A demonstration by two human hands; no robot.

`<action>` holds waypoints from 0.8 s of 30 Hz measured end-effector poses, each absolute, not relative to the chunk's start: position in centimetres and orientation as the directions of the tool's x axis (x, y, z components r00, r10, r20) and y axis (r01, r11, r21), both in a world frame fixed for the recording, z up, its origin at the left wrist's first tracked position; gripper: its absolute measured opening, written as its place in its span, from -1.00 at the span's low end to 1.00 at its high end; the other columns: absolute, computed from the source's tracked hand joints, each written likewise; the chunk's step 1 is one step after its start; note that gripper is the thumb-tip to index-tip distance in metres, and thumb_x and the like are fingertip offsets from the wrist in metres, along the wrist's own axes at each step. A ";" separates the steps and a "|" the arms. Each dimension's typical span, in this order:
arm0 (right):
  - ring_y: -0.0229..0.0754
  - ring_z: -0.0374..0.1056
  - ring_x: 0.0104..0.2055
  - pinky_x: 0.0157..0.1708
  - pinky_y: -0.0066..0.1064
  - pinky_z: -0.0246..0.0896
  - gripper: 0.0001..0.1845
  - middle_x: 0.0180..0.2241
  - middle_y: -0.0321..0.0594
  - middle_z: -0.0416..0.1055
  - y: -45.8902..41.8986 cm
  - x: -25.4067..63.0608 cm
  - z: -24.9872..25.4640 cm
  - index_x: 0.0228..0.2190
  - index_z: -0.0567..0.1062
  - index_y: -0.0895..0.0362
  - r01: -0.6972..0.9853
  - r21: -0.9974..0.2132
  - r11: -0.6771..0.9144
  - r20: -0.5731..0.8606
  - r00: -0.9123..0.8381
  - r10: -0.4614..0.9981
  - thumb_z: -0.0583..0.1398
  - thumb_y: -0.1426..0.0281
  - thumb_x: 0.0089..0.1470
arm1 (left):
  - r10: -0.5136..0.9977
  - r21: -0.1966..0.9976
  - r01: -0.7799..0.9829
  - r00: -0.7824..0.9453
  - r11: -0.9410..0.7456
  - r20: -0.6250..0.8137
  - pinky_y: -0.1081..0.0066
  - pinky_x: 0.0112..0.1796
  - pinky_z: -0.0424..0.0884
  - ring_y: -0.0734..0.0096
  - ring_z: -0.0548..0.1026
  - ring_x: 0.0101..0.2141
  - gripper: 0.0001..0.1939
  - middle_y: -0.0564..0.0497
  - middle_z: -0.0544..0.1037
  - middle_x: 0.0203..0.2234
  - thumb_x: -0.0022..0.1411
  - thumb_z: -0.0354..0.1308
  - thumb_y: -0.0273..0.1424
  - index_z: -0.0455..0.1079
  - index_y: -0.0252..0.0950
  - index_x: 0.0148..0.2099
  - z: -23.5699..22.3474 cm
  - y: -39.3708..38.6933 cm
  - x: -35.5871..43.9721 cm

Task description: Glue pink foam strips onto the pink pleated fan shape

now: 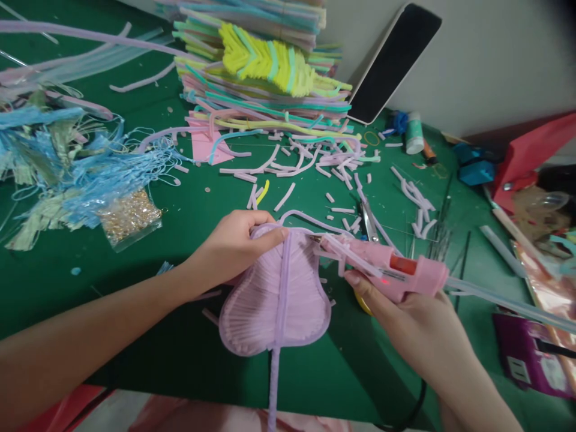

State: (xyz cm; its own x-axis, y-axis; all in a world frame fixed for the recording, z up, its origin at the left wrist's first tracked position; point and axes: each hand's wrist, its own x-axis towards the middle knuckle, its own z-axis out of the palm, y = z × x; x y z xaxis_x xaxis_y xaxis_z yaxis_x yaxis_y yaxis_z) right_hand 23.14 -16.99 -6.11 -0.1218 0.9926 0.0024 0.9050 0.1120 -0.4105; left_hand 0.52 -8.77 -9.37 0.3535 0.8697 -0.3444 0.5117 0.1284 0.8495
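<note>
My left hand pinches the top of a lilac pipe-cleaner fan, thumb across its upper edge. The fan is pear-shaped, with a rim, a central rib and a thin handle pointing down toward me. In my right hand is a pink hot glue gun, with a clear glue stick sticking out of its back. Its nozzle is at the fan's upper right edge; whether it touches cannot be made out. A loose lilac pipe cleaner curves above the fan's top edge.
Scissors lie behind the glue gun. Cut lilac pieces are scattered over the green table. Bundled pipe cleaners and a leaning phone stand at the back. Blue tassels and a bag of gold rings lie left.
</note>
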 end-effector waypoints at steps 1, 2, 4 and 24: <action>0.03 0.51 -0.21 -0.30 -0.24 0.44 -0.59 -0.49 -0.16 0.56 -17.0 23.1 -6.0 -0.37 0.63 -0.02 0.901 -0.414 0.128 -0.001 -0.141 0.990 0.02 0.14 0.12 | 0.867 0.845 0.517 0.351 0.136 -0.354 0.42 -0.45 0.18 0.38 0.40 -0.46 -0.67 0.10 0.48 -0.54 0.18 0.09 -0.12 0.45 -0.29 -0.40 -9.3 -8.8 0.5; 0.03 0.51 -0.21 -0.31 -0.24 0.44 -0.60 -0.48 -0.16 0.56 -17.0 23.0 -6.0 -0.36 0.63 -0.02 0.898 -0.421 0.124 -0.008 -0.140 0.990 0.02 0.14 0.12 | 0.864 0.842 0.521 0.349 0.143 -0.363 0.42 -0.46 0.18 0.38 0.40 -0.46 -0.67 0.10 0.48 -0.54 0.18 0.09 -0.12 0.45 -0.29 -0.40 -9.2 -8.8 0.5; 0.04 0.51 -0.21 -0.30 -0.23 0.45 -0.61 -0.45 -0.17 0.57 -17.2 22.8 -6.0 -0.32 0.62 -0.01 0.892 -0.448 0.055 -0.040 -0.081 0.996 0.04 0.14 0.12 | 0.860 0.841 0.520 0.351 0.149 -0.370 0.43 -0.47 0.17 0.37 0.40 -0.45 -0.66 0.09 0.48 -0.53 0.18 0.09 -0.12 0.45 -0.29 -0.39 -9.2 -8.8 0.5; 0.05 0.52 -0.23 -0.38 -0.26 0.45 -0.65 -0.37 -0.22 0.58 -18.2 24.1 -5.8 -0.30 0.63 -0.04 0.866 -0.474 -0.158 -0.191 0.074 0.979 0.15 0.08 -0.01 | 0.875 0.834 0.545 0.360 0.085 -0.324 0.42 -0.45 0.22 0.34 0.43 -0.44 -0.65 0.06 0.50 -0.51 0.17 0.05 -0.12 0.47 -0.29 -0.39 -9.2 -8.7 0.6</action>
State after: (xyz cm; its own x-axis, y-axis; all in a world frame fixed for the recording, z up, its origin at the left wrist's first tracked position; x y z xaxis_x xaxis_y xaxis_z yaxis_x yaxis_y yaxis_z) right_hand 24.14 -18.23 -5.80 0.0737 0.9788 -0.1912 0.8661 -0.1579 -0.4742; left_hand 0.56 -8.70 -9.19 0.3598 0.8749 -0.3242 0.5445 0.0853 0.8344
